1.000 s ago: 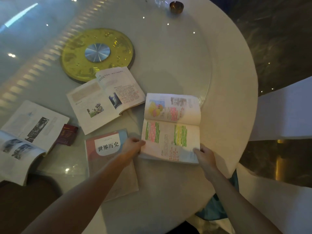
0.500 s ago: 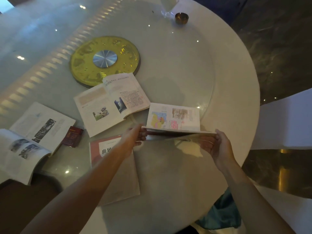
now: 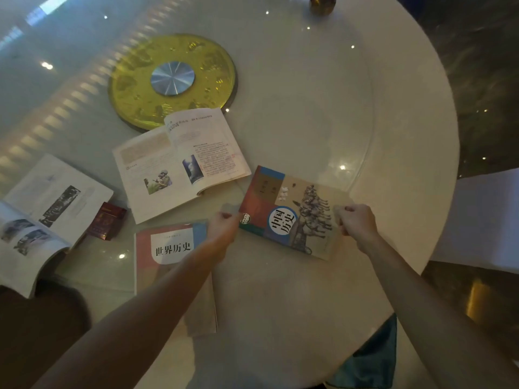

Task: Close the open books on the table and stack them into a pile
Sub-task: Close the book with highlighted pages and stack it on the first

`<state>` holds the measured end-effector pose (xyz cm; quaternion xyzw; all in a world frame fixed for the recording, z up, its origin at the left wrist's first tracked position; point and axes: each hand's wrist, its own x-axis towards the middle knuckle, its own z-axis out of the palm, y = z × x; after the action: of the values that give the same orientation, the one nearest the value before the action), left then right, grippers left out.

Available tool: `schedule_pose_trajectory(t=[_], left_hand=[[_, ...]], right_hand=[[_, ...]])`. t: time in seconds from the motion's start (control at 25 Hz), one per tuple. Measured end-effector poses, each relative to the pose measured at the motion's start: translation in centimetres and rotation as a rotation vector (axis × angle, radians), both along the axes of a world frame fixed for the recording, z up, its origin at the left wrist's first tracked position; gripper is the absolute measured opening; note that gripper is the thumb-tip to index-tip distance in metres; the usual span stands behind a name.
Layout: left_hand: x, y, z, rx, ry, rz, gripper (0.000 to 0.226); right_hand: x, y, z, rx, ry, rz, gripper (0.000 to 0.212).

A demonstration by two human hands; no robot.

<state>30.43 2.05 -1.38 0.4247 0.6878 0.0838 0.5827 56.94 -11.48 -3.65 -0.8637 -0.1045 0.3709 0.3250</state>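
Observation:
A closed book with a horse-rider cover point(image 3: 292, 211) lies in front of me near the table's right edge. My left hand point(image 3: 224, 228) grips its left edge and my right hand point(image 3: 355, 220) grips its right edge. Partly under my left forearm lies a second closed book with a red and white cover point(image 3: 168, 248). An open book with photos point(image 3: 179, 161) lies just beyond, and another open book point(image 3: 47, 214) hangs over the table's left edge.
The round white table point(image 3: 407, 136) has a gold turntable disc point(image 3: 174, 80) at its middle. A small dark red box point(image 3: 106, 220) sits between the left open book and the red book. A brass cup point(image 3: 322, 2) stands far back. White chair covers point(image 3: 483, 220) are at right.
The book between my hands was open with highlighted pages; its near half was folded up and over, and it now lies closed with the cover up.

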Motion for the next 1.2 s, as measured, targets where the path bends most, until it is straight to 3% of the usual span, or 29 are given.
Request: schedule_pose_trajectory(t=[0.04,0.12,0.2,0.32,0.48,0.8,0.92,1.0,1.2], left_hand=[[0.1,-0.9,-0.4,-0.018,0.014,-0.001,0.018],[0.6,-2.8,-1.2,-0.096,0.015,-0.007,0.023],[1.4,-4.3,-1.8,-0.202,-0.021,-0.026,0.020],[2.7,-5.2,-2.5,-0.236,-0.067,-0.094,0.014],[3.7,-4.7,-3.0,-0.182,-0.095,-0.078,0.007],[3.3,-5.2,-4.0,-0.104,-0.016,-0.131,0.017],[2.1,-5.7,-3.9,-0.072,-0.019,-0.147,0.020],[1.1,-6.1,-3.5,-0.085,-0.062,-0.157,0.020],[-3.3,-6.0,-1.8,-0.003,-0.152,-0.112,0.011]], right_hand=[[0.3,0.4,0.0,-0.102,-0.151,0.094,0.016],[1.0,1.4,-0.6,-0.186,-0.377,0.353,0.049],[1.4,2.3,-1.4,-0.148,-0.429,0.612,0.066],[1.5,2.3,-2.4,-0.234,-0.476,0.766,0.061],[0.3,-0.8,-2.0,-0.238,-0.544,0.659,0.046],[-5.0,-7.0,-3.1,-0.190,-0.212,0.268,0.018],[-6.5,-7.5,-2.3,-0.058,0.067,0.091,0.019],[-7.5,-7.5,-2.0,0.017,0.198,0.071,0.020],[-10.8,-6.9,-0.9,0.104,0.257,0.071,0.015]])
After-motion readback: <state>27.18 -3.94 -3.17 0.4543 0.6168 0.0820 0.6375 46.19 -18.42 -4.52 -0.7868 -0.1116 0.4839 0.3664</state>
